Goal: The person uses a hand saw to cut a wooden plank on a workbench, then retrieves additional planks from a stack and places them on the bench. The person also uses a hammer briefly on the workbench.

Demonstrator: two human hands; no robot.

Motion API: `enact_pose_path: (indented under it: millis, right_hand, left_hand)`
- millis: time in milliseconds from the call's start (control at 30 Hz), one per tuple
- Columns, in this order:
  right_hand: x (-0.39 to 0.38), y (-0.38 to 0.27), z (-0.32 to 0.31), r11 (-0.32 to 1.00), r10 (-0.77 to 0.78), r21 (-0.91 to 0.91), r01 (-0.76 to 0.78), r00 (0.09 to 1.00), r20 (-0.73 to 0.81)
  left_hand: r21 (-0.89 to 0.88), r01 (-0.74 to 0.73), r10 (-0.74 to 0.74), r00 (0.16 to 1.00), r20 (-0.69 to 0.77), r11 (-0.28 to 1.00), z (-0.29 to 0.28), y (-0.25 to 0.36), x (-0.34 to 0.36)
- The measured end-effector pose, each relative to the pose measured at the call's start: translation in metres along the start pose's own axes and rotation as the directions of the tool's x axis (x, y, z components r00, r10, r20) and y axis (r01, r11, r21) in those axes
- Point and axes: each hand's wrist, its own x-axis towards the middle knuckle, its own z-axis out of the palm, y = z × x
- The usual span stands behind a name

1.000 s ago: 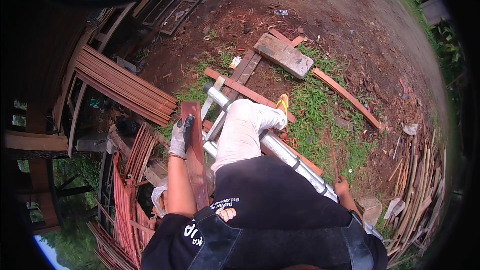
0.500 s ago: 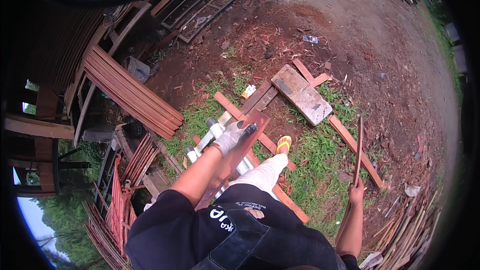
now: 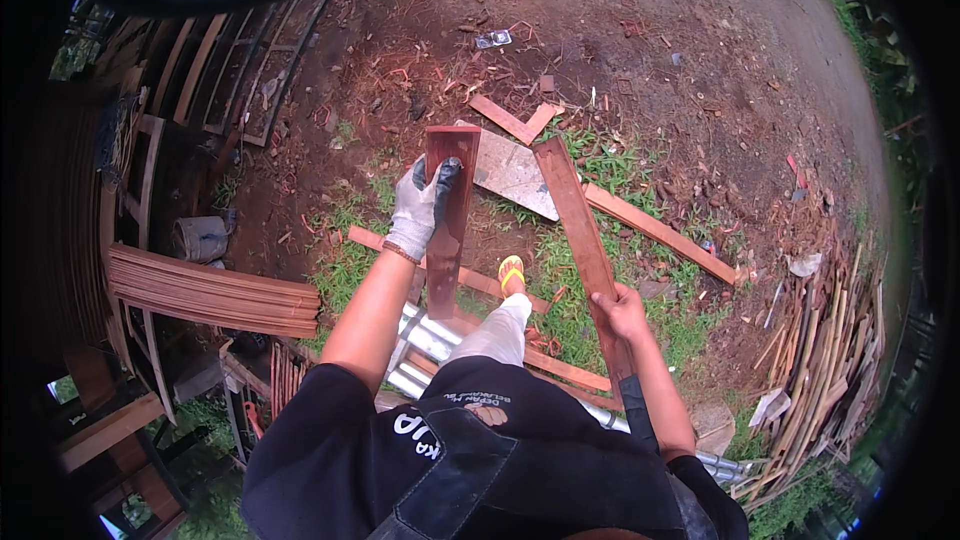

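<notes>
The gloved left hand (image 3: 424,205) grips a reddish board (image 3: 450,240). The bare right hand (image 3: 622,314) grips a brown plank (image 3: 582,240). A flat slab (image 3: 510,172) shows between the two.

Brown dirt ground (image 3: 600,0) patched with grass (image 3: 345,290), strewn with wood scraps (image 3: 500,118), a narrow reddish plank (image 3: 660,233) laid diagonally, thin sticks (image 3: 825,340) heaped at right, a pale bucket (image 3: 200,238) set at left

Gap between planks (image 3: 455,230), slab (image 3: 512,174) across far end
</notes>
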Motion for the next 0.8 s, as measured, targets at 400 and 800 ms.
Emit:
enact_pose_path:
  millis: [400, 800]
  right_hand:
    - [0.008, -0.17, -0.047, 0.958, -0.206, -0.182, 0.222, 0.973, 0.099]
    - [0.066, -0.28, -0.126, 0.964, -0.228, -0.085, 0.252, 0.948, 0.224]
  left_hand:
    - [-0.8, 0.029, -0.224, 0.966, -0.132, 0.599, 0.033, 0.058, 0.057]
    - [-0.941, 0.246, -0.267, 0.947, 0.181, 0.234, 0.125, 0.143, 0.121]
